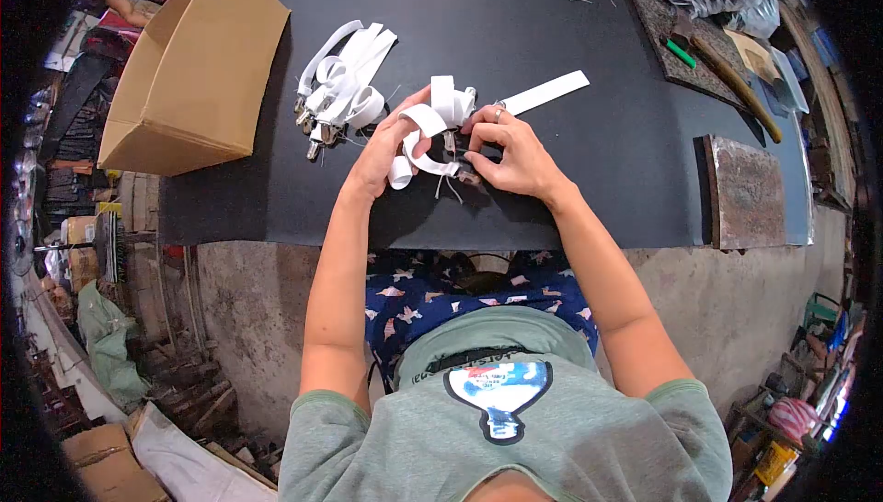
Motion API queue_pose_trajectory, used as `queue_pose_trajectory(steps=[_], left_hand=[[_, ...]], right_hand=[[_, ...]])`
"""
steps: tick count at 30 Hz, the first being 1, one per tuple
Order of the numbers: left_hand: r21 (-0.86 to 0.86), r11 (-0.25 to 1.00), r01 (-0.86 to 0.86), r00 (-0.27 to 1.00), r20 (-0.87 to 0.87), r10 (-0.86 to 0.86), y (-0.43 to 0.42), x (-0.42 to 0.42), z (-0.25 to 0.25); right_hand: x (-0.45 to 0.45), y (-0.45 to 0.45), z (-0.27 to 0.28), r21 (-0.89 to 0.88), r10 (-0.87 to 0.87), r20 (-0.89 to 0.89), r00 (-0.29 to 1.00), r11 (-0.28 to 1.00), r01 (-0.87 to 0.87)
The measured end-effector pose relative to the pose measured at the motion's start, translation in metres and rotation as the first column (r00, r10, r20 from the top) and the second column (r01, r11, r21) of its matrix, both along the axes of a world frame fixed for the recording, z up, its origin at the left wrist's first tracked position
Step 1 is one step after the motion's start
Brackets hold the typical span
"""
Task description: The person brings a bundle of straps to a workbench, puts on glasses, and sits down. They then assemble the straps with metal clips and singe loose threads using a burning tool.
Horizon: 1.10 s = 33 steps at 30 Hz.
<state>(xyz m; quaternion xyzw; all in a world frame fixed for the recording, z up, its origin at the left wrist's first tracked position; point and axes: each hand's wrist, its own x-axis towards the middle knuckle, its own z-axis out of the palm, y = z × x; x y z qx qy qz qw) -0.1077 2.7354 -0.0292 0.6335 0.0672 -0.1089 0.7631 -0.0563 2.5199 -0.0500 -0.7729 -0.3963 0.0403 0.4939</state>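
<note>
A dark table (607, 175) bears white straps (368, 102), a carton (198, 79), a rusty slab (747, 191).

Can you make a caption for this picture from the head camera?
Two hands hold white straps above a dark table.

From my end I see a muted grey-green short-sleeved T-shirt (598, 447), edged in a stronger green at the sleeve hems (676, 386) and neckline (492, 477), with a black-outlined print (499, 396) in white and blue with small red lettering across it. Dark lettering (460, 364) shows beside folds near the shirt's lower edge, above navy bottoms (405, 309) scattered with pale pink and white figures. I also make out a ring (498, 115) on a finger of the right hand (510, 154).
</note>
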Motion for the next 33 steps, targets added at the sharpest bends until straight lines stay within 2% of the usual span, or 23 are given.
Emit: queue_pose_trajectory(steps=[19, 21, 25, 27, 29, 31, 32, 33], left_hand=[[0.0, 1.0, -0.009, 1.0, 0.005, 0.009, -0.001, -0.002, 0.0], [0.043, 0.999, 0.021, 1.0, 0.005, -0.022, 0.007, -0.004, -0.001], [0.212, 0.968, 0.136, 0.985, 0.078, -0.155, 0.034, -0.014, 0.037], [0.282, 0.955, 0.09, 0.989, 0.089, -0.119, 0.05, -0.015, 0.057], [0.436, 0.9, -0.006, 0.992, 0.113, -0.048, 0.073, -0.012, 0.068], [0.402, 0.89, -0.214, 0.97, 0.196, 0.145, 0.082, -0.008, 0.084], [0.435, 0.844, -0.313, 0.942, 0.258, 0.216, 0.094, 0.001, 0.08], [0.426, 0.846, -0.32, 0.94, 0.251, 0.229, 0.111, 0.004, 0.079]], right_hand=[[0.0, -0.001, 0.0, 0.035, 0.013, 0.034, 0.999, 0.999, -0.014], [0.001, -0.002, 0.002, 0.122, -0.001, -0.026, 1.0, 0.992, 0.004], [0.001, -0.005, 0.004, 0.21, -0.083, -0.233, 0.969, 0.968, 0.133], [0.0, -0.004, 0.003, 0.222, -0.127, -0.298, 0.946, 0.955, 0.198], [0.0, -0.003, 0.002, 0.202, -0.163, -0.313, 0.936, 0.951, 0.233], [0.001, -0.004, 0.003, 0.219, -0.153, -0.359, 0.921, 0.945, 0.242], [0.001, -0.005, 0.002, 0.247, -0.144, -0.373, 0.916, 0.937, 0.248], [0.001, -0.005, 0.001, 0.274, -0.136, -0.388, 0.912, 0.927, 0.255]])
